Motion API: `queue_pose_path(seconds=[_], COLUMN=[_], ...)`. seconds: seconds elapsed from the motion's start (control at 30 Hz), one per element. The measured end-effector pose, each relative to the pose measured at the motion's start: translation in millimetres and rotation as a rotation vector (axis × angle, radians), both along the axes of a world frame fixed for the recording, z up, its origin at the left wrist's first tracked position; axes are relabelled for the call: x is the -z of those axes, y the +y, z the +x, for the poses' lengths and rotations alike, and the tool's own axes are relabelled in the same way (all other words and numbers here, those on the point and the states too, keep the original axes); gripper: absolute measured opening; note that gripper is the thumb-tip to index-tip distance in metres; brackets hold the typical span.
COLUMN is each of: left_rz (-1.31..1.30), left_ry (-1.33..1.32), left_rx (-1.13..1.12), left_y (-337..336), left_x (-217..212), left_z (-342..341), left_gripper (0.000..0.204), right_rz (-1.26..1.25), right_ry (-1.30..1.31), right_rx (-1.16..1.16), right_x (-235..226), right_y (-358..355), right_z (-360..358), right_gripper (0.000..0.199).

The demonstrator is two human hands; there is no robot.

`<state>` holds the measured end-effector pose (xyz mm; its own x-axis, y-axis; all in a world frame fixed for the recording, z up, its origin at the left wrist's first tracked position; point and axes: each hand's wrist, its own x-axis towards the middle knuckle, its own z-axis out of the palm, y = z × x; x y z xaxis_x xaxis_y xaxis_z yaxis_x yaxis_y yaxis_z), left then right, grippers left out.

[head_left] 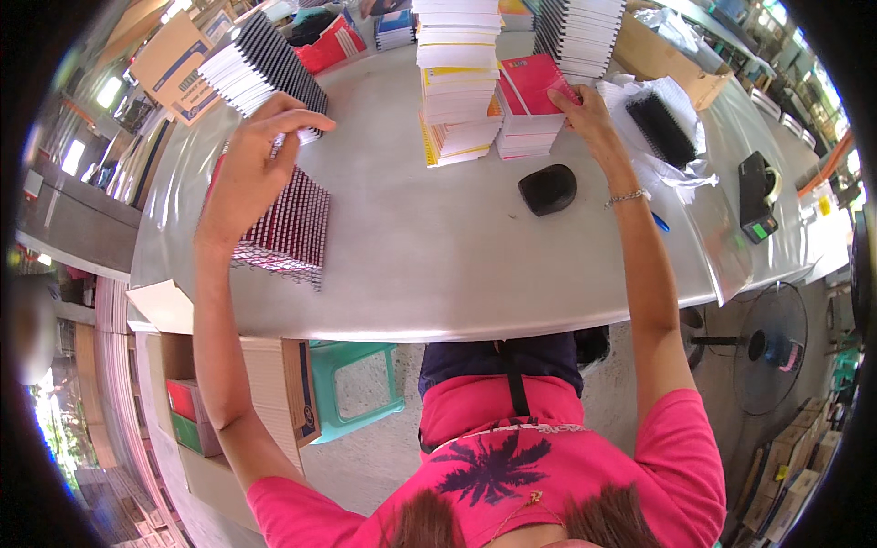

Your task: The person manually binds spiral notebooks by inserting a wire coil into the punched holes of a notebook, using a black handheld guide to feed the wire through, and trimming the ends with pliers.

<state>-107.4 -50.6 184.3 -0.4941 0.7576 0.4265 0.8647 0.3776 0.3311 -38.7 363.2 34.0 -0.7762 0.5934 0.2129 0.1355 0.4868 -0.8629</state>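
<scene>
My left hand (256, 164) hovers over a stack of spiral-bound notebooks with red covers (290, 224), on the left of the table. Its fingers are stretched out and apart, with nothing seen in them. My right hand (589, 119) pinches the right edge of a red-covered booklet (534, 87), which lies on a short pile of white-paged booklets (528, 137). Against that pile's left side stands a tall stack of booklets with white and yellow edges (457, 91). A black computer mouse-shaped object (548, 190) rests on the table just in front.
Black-spiral notebooks (274, 64) lean at the far left; another spiral-bound stack (577, 36) stands at the back. Black binding coils (662, 128) lie on white wrapping at the right, near a black hole-punch-like device (758, 196). Below are a teal stool (393, 416) and a fan (767, 347).
</scene>
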Motion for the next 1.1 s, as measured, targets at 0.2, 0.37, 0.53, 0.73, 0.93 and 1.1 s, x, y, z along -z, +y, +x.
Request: queue_pose_path(seconds=[0.2, 0.37, 0.53, 0.73, 0.93, 1.1], left_rz=[0.112, 0.052, -0.093, -0.124, -0.221, -0.128], left_ry=[0.135, 0.152, -0.237, -0.123, -0.018, 0.025], left_rx=[0.207, 0.203, 0.204, 0.069, -0.112, -0.192], left_y=[64.0, 97.2, 86.5, 78.1, 69.2, 76.1], left_x=[33.2, 45.4, 47.2, 89.4, 135.4, 141.8], left_z=[52.8, 97.4, 100.5, 104.5, 127.7, 144.8], left_gripper=[0.029, 0.023, 0.021, 0.017, 0.030, 0.031], right_rz=[0.183, 0.174, -0.244, 0.779, 0.947, 0.991], right_ry=[0.065, -0.047, -0.183, -0.153, -0.310, -0.440], right_rx=[-0.113, -0.536, -0.779, 0.224, 0.248, 0.332], right_x=[-36.9, -81.4, -86.5, 28.5, 53.3, 54.9], right_y=[-43.3, -108.9, -66.0, 159.2, 136.6, 135.4], right_z=[81.4, 132.2, 135.5, 98.7, 69.0, 61.4], right_gripper=[0.030, 0.029, 0.027, 0.024, 0.024, 0.020])
